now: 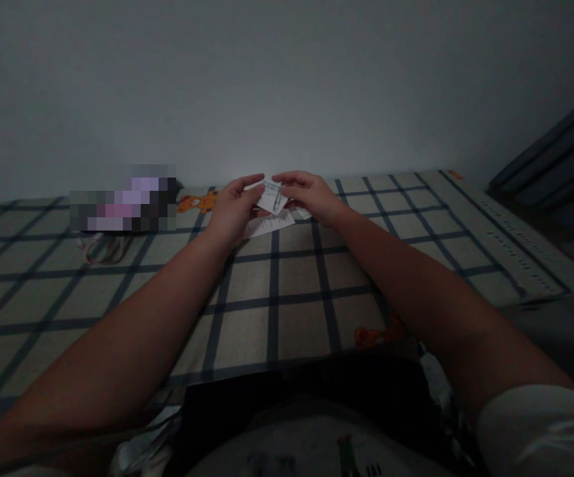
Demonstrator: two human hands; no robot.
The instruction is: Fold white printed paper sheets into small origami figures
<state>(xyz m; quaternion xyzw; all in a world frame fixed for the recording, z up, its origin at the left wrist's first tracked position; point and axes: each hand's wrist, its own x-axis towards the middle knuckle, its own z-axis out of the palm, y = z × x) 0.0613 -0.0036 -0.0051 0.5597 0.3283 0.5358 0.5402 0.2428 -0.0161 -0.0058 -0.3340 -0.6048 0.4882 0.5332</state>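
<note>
Between my two hands is a small white piece of folded paper (271,197) with dark print or a line drawing on it. My left hand (236,207) pinches its left side with the thumb and fingers. On the opposite side, my right hand (314,195) grips the right edge. Beneath the hands, a larger printed white sheet (270,224) lies on the checked cloth. The hands cover part of that sheet, and its print is too small to read.
A checked cloth (296,291) with bear prints covers the table up to a pale wall (287,86). On the left lies a blurred-out device (122,205) with a cable loop (102,248) before it. Dark folded fabric (559,159) is at the far right.
</note>
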